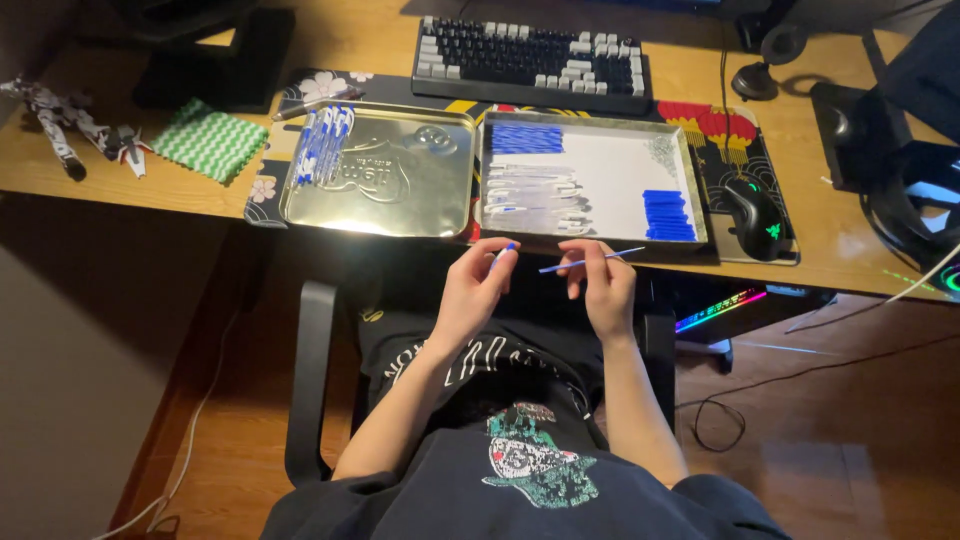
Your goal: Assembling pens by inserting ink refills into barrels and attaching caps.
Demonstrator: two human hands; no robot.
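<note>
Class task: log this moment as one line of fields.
left hand: holds blue cap | right hand: holds pen refill | ahead: two metal trays of pen parts

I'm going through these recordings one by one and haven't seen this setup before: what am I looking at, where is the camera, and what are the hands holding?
There is no machine: a head-worn camera looks down at a seated person's own bare hands. The left hand pinches a small blue piece. The right hand holds a thin blue rod, perhaps a pen refill. On the wooden desk lie two shallow metal trays: the left tray holds assembled blue-and-white pens, the right tray sorted pen parts. Behind sit a keyboard and a mouse.
</note>
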